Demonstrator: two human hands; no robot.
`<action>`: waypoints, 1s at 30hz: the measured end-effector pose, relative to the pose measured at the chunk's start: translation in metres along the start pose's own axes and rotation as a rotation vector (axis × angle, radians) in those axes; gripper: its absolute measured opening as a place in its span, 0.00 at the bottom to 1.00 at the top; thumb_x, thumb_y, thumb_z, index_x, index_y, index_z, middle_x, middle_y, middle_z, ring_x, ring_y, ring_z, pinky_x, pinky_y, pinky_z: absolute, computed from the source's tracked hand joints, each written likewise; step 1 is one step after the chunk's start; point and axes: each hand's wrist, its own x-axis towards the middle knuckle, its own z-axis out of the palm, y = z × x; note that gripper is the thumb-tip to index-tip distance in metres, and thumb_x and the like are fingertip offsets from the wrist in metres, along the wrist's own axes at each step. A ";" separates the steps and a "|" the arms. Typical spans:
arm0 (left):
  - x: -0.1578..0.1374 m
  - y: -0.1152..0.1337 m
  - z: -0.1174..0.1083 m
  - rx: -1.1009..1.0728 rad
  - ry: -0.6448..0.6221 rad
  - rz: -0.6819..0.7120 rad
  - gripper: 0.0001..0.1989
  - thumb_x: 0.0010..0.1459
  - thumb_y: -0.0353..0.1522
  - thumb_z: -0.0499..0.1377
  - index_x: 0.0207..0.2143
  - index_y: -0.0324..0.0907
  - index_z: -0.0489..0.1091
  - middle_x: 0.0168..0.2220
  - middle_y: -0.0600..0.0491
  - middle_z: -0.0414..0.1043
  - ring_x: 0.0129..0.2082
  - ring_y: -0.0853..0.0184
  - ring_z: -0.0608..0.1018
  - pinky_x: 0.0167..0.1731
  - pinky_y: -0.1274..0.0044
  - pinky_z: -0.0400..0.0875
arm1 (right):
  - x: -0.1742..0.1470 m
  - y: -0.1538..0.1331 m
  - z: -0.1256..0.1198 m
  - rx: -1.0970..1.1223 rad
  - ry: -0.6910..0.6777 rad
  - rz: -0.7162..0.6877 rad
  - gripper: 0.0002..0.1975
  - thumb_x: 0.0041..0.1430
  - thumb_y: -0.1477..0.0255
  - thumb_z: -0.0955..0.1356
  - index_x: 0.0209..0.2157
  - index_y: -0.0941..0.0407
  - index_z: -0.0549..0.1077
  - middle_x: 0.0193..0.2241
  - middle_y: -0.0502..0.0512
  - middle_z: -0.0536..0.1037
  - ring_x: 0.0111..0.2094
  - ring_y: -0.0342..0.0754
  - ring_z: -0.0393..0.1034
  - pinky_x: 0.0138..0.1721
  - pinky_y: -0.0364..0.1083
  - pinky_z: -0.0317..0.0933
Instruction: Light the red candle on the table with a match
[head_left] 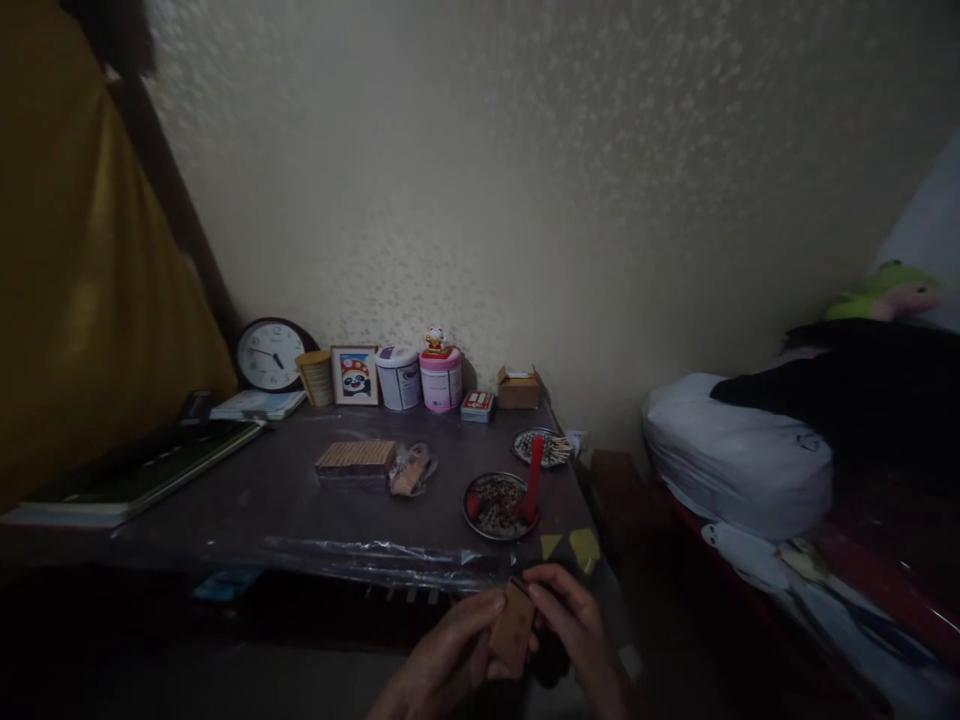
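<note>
Right now a small brown block (513, 628), prob. wood or card, sits low in front of the table's near edge, pinched between both hands: left hand (442, 662) fingers curled round its left side, right hand (577, 640) fingers curled on its right and top edge. Light is dim, so the grip is hard to judge. It's held over dark floor w/ nothing under it, so if a finger slips it could drop out of sight.

Just beyond, on the plastic-covered table (247, 500), a metal dish (499, 507) w/ a red tool (533, 478) stands near that edge; a raised hand could knock it. Further back: second dish (541, 447), wood strip stack (355, 457), a small bag (411, 470). Far row by the wall: clock (270, 354), panda picture (355, 375), tins (420, 378), cardboard box (518, 387). Books (142, 465) lie left; a bed w/ bundles (739, 455) lies right.
</note>
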 end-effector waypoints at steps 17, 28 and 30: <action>0.003 -0.003 -0.011 0.025 0.021 -0.084 0.17 0.58 0.36 0.51 0.42 0.33 0.71 0.30 0.43 0.78 0.27 0.67 0.78 0.26 0.79 0.69 | 0.002 0.006 -0.002 -0.161 0.056 -0.108 0.15 0.48 0.57 0.69 0.27 0.56 0.73 0.22 0.49 0.73 0.25 0.44 0.67 0.27 0.41 0.61; 0.008 0.000 -0.019 0.216 0.159 -0.094 0.18 0.56 0.41 0.51 0.36 0.34 0.69 0.21 0.50 0.74 0.15 0.73 0.71 0.15 0.83 0.62 | 0.000 0.007 -0.006 -0.586 -0.083 -0.384 0.08 0.57 0.70 0.64 0.28 0.56 0.73 0.28 0.52 0.73 0.33 0.45 0.70 0.35 0.42 0.62; 0.010 -0.002 -0.022 0.270 0.149 -0.068 0.19 0.56 0.42 0.50 0.36 0.34 0.69 0.20 0.51 0.73 0.14 0.73 0.69 0.14 0.83 0.60 | -0.001 0.008 -0.006 -0.647 -0.108 -0.397 0.08 0.58 0.71 0.63 0.30 0.55 0.73 0.30 0.53 0.73 0.34 0.45 0.70 0.36 0.41 0.62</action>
